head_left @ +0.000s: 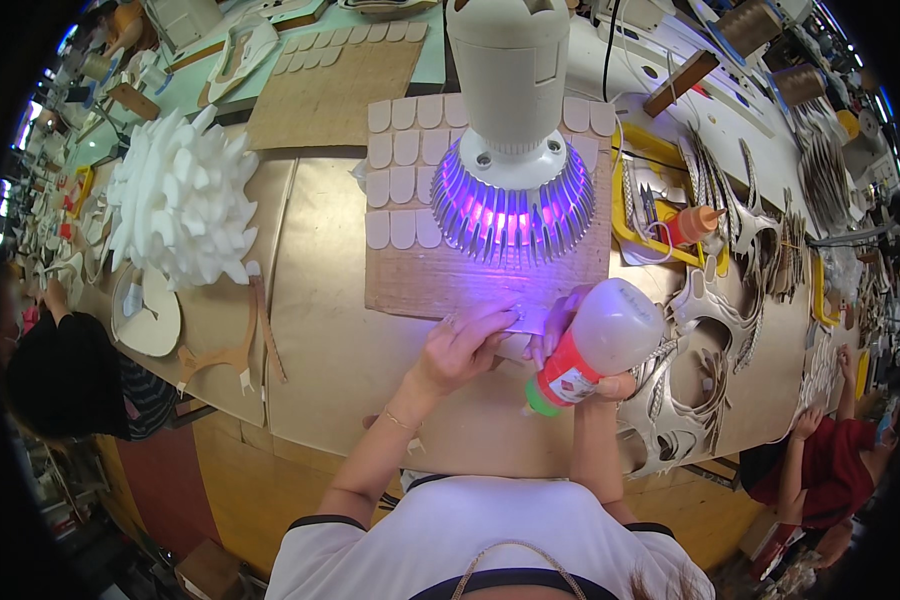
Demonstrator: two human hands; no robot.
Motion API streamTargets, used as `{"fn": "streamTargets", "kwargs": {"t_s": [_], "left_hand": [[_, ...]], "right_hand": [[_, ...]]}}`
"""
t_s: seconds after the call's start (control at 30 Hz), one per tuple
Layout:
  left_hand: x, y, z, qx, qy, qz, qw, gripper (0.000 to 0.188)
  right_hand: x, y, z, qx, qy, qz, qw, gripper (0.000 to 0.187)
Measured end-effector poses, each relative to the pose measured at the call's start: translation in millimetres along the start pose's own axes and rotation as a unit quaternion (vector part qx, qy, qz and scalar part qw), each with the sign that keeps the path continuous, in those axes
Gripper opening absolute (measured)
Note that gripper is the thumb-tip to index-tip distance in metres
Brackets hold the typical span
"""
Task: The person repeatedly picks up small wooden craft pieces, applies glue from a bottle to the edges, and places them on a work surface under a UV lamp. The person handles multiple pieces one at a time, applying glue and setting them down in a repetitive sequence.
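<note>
Below the lamp, my left hand (462, 345) is closed with its fingertips pinched together. What lies in the pinch is too small to name. My right hand (562, 318) is wrapped round a squeeze bottle (615, 325) with a whitish body, a red label and a green cap. The bottle is tilted, its cap end pointing down toward me. Both sets of fingertips nearly meet over the near edge of a cardboard sheet (400, 285). Pale rounded tabs (403, 146) lie in rows on that sheet, and the lamp (510, 200) glows purple above it.
White foam pieces (185, 200) form a pile at left, near a pale oval part (148, 312). A yellow tray (625, 215) with an orange bottle (692, 226) is at right, beside cut strappy pieces (705, 330). Other people work at both sides, one in a red top (830, 465).
</note>
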State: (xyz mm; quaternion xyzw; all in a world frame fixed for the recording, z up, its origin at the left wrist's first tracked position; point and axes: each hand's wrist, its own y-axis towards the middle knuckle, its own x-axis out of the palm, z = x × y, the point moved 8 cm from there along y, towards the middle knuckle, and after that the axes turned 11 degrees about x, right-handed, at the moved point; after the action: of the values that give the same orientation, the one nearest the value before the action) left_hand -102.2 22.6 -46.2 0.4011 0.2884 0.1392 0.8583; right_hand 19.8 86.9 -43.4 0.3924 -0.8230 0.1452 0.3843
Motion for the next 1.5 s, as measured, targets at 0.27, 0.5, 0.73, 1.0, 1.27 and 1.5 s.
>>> {"fn": "streamTargets", "kwargs": {"t_s": [0.27,0.5,0.73,1.0,1.27,1.5], "left_hand": [[-4.6,3.7,3.6,0.001,-0.015,0.036,0.999,0.023],[-2.2,-1.5,4.5,0.014,-0.024,0.049,0.998,0.029],[8.2,-0.6,-1.5,-0.066,-0.058,0.008,0.996,0.017],[46.7,-37.1,-4.7,-0.486,-0.451,-0.036,0.748,0.016],[44.3,-33.6,6.4,-0.508,-0.347,-0.093,0.783,0.015],[41.1,-28.4,10.7,-0.505,-0.311,-0.089,0.8,0.014]], "right_hand": [[2.4,-3.6,-3.2,-0.03,0.002,0.033,0.999,0.081],[5.1,-6.7,-3.7,-0.029,0.0,0.037,0.999,0.082],[5.5,-5.6,-10.0,-0.064,-0.019,0.028,0.997,0.083],[-26.7,-42.3,-57.4,-0.195,-0.123,0.261,0.937,0.077],[-16.7,-62.0,-48.9,-0.279,-0.491,0.319,0.761,0.071],[2.9,-42.5,-31.4,-0.225,-0.558,0.27,0.752,0.039]]}}
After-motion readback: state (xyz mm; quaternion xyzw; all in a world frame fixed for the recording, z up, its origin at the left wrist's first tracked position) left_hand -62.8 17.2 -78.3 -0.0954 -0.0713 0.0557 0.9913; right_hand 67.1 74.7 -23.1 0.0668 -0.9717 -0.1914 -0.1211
